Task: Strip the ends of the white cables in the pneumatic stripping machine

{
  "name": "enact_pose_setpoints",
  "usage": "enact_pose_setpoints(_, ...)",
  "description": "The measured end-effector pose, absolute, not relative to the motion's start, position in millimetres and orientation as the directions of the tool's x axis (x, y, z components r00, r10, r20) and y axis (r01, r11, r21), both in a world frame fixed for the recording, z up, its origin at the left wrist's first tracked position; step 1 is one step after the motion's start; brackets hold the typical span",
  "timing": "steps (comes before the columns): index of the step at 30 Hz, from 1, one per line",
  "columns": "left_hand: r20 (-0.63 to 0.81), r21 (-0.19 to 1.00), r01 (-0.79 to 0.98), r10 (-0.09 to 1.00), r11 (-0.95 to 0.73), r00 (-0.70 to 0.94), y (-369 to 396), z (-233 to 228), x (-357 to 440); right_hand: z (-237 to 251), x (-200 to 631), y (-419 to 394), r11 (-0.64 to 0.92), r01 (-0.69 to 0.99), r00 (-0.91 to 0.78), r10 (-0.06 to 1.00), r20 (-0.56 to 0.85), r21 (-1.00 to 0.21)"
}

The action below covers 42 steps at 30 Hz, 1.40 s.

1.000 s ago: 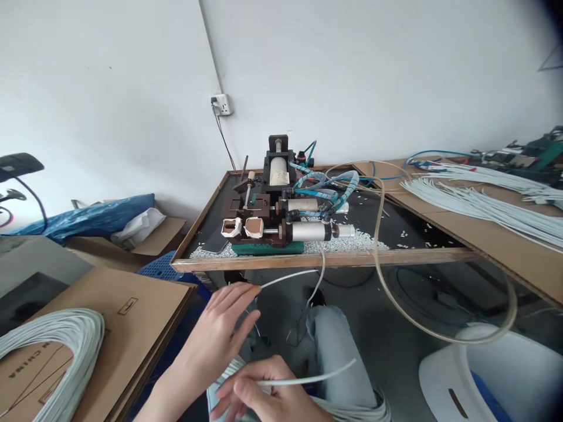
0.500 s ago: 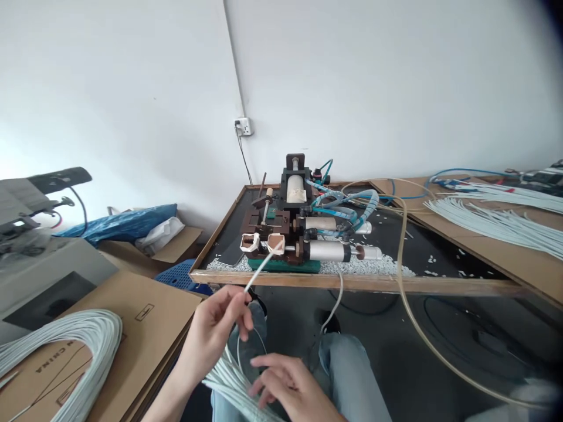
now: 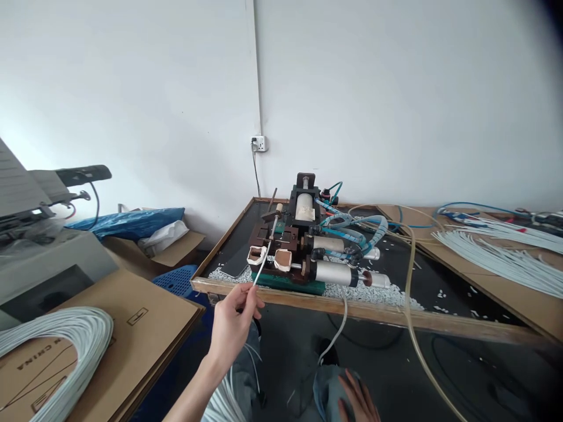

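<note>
Between the thumb and fingers of my left hand [image 3: 237, 313] is a thin white cable [image 3: 263, 266]. Its far end reaches into the gap between two white-edged jaw pads of the pneumatic machine [image 3: 288, 237]. My right hand [image 3: 358, 398] lies low in the view over my right knee, fingers apart, holding nothing. A bundle of white cables [image 3: 224, 401] rests across my lap, partly cut off by the lower edge of the view.
Short white scraps [image 3: 382, 296] litter the wood-rimmed table [image 3: 352, 310] around the machine. At left, a coil of white cable [image 3: 94, 334] sits on stacked cardboard [image 3: 145, 328]. More cut cables [image 3: 497, 255] lie on cardboard at right. A yellowish hose [image 3: 409, 281] hangs over the front edge.
My left hand has brought the cable's end forward, into the gap between the jaw pads. My right hand has left the bundle and moved right to my knee. The view has shifted slightly.
</note>
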<state>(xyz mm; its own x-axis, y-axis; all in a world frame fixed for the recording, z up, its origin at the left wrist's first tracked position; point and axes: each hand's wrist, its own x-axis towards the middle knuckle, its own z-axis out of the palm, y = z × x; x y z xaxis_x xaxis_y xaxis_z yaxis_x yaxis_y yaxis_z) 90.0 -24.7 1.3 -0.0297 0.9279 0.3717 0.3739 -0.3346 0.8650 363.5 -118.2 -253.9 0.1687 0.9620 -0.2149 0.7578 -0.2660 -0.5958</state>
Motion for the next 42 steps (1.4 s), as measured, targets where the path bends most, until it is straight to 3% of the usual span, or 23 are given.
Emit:
enact_pose_setpoints(9,0.333,0.881,0.369,0.942,-0.298,-0.034,-23,-5,87,-268,358,-122,-0.238,0.848,0.187,0.97,-0.153,-0.474)
enact_pose_setpoints(18,0.328,0.884,0.336,0.944,-0.324,0.048,-19,3,85,-253,355,-122,-0.245,0.849,0.186,0.968,-0.168,-0.469)
enact_pose_setpoints(23,0.445,0.825,0.38,0.895,-0.418,0.019,-45,18,84,-251,355,-122,-0.268,0.843,0.185,0.959,-0.216,-0.467)
enact_pose_setpoints(25,0.484,0.726,0.427,0.841,-0.539,0.24,-62,27,85,-252,354,-122,-0.271,0.841,0.191,0.959,-0.211,-0.468)
enact_pose_setpoints(27,0.399,0.611,0.428,0.726,-0.666,0.56,-74,33,86,-252,354,-122,-0.27,0.841,0.193,0.959,-0.206,-0.469)
enact_pose_setpoints(29,0.3,0.519,0.44,0.638,-0.733,0.709,-72,33,84,-251,354,-123,-0.263,0.84,0.187,0.961,-0.202,-0.474)
enact_pose_setpoints(31,0.335,0.435,0.541,0.687,-0.72,0.645,-53,24,74,-250,354,-124,-0.262,0.837,0.181,0.961,-0.209,-0.481)
enact_pose_setpoints(33,0.442,0.367,0.691,0.77,-0.623,0.46,-20,9,59,-249,354,-124,-0.268,0.833,0.185,0.959,-0.213,-0.484)
enact_pose_setpoints(36,0.571,0.299,0.829,0.785,-0.472,0.241,31,-12,33,-249,355,-123,-0.273,0.825,0.188,0.958,-0.216,-0.495)
enact_pose_setpoints(42,0.56,0.262,0.865,0.797,-0.428,0.225,66,-23,18,-257,360,-121,-0.261,0.813,0.194,0.964,-0.18,-0.52)
